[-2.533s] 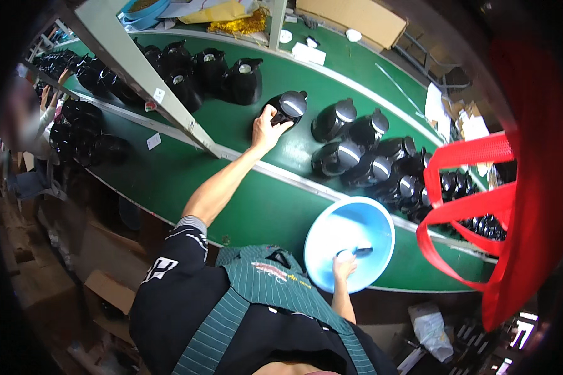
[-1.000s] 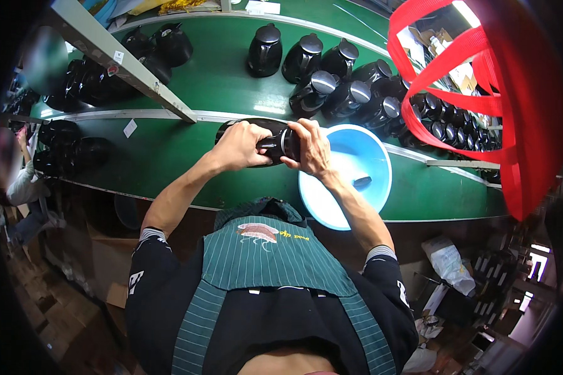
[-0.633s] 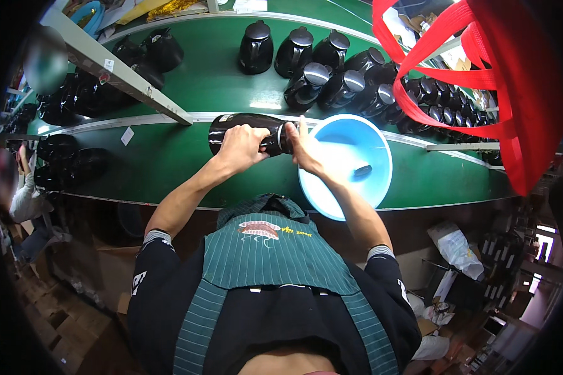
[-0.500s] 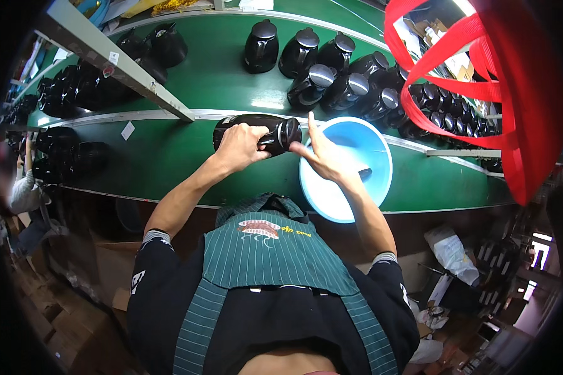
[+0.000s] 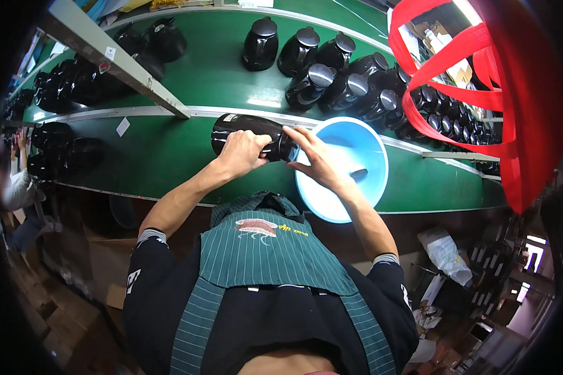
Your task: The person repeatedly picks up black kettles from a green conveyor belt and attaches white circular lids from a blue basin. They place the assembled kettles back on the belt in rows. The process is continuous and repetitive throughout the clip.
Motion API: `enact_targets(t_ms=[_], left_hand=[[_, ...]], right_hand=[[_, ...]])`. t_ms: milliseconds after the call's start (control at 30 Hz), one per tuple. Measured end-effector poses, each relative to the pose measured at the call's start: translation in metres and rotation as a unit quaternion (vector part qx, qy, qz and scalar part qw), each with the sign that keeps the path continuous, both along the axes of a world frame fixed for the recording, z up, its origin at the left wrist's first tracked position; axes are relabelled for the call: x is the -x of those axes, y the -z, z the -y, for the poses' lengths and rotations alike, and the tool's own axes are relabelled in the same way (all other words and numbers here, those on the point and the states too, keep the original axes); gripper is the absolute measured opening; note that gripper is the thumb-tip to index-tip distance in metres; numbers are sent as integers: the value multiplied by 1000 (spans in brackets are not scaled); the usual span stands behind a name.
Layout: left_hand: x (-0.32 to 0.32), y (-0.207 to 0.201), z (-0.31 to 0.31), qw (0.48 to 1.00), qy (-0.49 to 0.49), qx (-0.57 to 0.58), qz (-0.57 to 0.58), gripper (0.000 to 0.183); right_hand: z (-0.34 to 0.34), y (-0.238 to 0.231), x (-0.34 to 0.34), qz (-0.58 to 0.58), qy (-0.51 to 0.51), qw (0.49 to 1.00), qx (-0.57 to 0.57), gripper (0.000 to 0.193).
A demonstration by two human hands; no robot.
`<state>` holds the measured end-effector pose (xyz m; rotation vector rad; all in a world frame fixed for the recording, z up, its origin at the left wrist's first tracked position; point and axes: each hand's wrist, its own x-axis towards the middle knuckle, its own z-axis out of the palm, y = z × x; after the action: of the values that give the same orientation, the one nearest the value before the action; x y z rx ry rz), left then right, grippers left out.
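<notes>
A glossy black thermos jug point(image 5: 223, 133) lies tilted on its side above the near bench, its top end pointing right. My left hand point(image 5: 244, 153) is closed around its handle side. Over the jug's top end, my right hand point(image 5: 311, 156) has its fingers on the upper side and its thumb below, gripping the lid end. The lid is mostly hidden by those fingers. Just under and right of my right hand stands a light blue basin point(image 5: 380, 164). A small dark piece point(image 5: 358, 174) lies inside it, partly beside my right forearm.
Several black jugs point(image 5: 306, 84) stand on the green conveyor point(image 5: 219, 87) beyond a pale rail. More jugs point(image 5: 59, 139) sit at the left. A grey metal post point(image 5: 131, 72) slants across the upper left. Red straps point(image 5: 513, 125) hang at the right. Another person's sleeve point(image 5: 20, 190) shows far left.
My right hand has gone from spread fingers beside the jug's top to fingers closed over it. The jug's top end has tipped slightly downward, toward me.
</notes>
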<state>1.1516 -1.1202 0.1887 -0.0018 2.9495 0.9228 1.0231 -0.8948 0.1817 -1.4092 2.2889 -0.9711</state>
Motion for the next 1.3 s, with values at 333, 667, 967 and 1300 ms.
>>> enact_targets(t_ms=[333, 667, 967, 1300], left_hand=[[-2, 14, -8, 1000, 21, 7, -11, 28], [-23, 59, -35, 982, 23, 103, -155, 8], [-1, 104, 14, 981, 14, 35, -191, 19], [137, 160, 66, 906, -249, -321, -114, 38]], right_hand=[[-15, 11, -19, -138, -34, 989, -37, 77], [-1, 47, -59, 556, 307, 770, 50, 67], [16, 83, -67, 677, 381, 623, 87, 68], [-120, 129, -99, 216, 571, 792, 9, 58]])
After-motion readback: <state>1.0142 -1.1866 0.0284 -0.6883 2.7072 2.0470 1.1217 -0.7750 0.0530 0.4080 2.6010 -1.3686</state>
